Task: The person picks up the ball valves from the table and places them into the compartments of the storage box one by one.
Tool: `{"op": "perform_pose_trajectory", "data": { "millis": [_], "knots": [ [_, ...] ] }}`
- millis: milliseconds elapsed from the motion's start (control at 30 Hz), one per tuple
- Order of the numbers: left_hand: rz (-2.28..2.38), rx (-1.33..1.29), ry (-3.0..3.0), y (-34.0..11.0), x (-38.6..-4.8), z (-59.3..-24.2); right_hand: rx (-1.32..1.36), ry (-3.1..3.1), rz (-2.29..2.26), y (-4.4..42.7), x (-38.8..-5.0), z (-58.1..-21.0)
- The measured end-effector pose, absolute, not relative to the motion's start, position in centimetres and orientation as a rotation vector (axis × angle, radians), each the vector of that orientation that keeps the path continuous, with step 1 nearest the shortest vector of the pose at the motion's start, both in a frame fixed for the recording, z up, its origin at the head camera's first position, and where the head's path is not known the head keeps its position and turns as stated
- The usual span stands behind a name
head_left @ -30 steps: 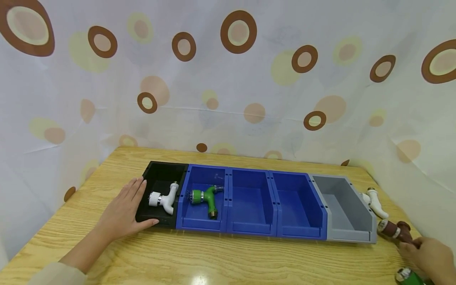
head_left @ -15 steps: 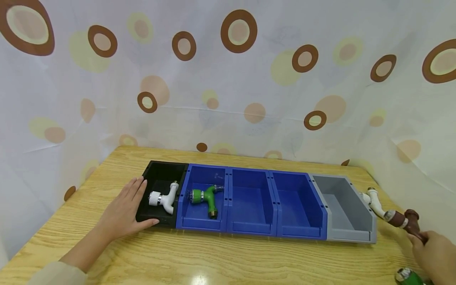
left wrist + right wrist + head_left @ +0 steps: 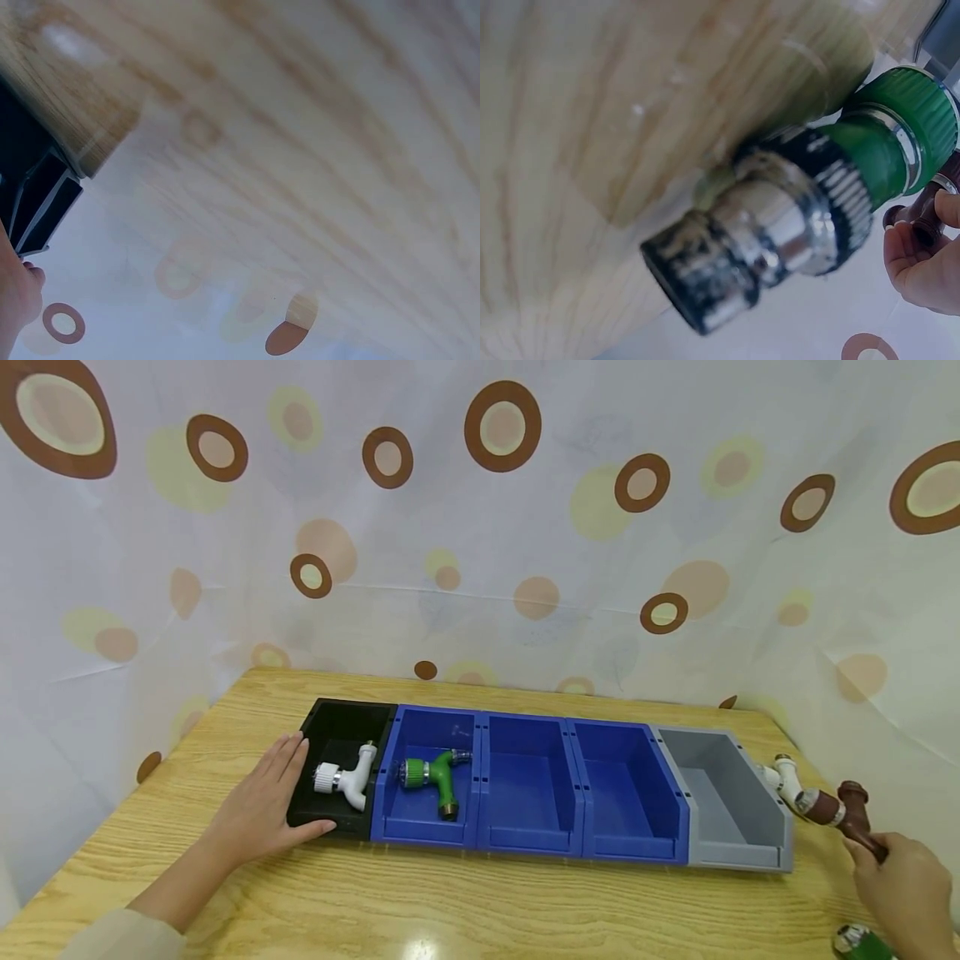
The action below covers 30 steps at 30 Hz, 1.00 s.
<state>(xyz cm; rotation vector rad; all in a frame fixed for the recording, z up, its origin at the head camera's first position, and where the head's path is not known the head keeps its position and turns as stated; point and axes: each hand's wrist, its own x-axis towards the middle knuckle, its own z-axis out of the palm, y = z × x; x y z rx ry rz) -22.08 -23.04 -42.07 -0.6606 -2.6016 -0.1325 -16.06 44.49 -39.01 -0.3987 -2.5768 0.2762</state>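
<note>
My right hand [image 3: 903, 881] pinches the end of a dark brown tap [image 3: 855, 822], at the right side of the table. The tap's knob end points left, overlapping a white tap [image 3: 787, 781] beside the grey bin; contact between them cannot be told. In the right wrist view, a green tap [image 3: 870, 150] with a metal nozzle lies close to the camera, before the fingers [image 3: 911, 255]. My left hand [image 3: 258, 802] rests with straight fingers on the left rim of the black bin [image 3: 333, 722], which holds another white tap [image 3: 352, 781].
Right of the black bin stand several joined bins: a blue bin [image 3: 427, 833] with a green tap [image 3: 442, 781] inside, two more blue bins, and a grey bin [image 3: 738, 857]. Patterned curtain [image 3: 450, 527] hangs behind the wooden table [image 3: 525, 902] and along its sides.
The right hand has raised the brown tap and moved it away from me, with a slight shift left in the last half second. The left hand has stayed still.
</note>
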Motion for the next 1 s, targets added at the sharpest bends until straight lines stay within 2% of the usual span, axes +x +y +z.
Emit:
{"op": "perform_pose_trajectory", "data": {
  "millis": [1000],
  "knots": [
    [-0.108, -0.646, -2.636, -22.9, -21.9, -41.7, -0.045, -2.347, 0.274, 40.5, -15.9, -38.1]
  ]
}}
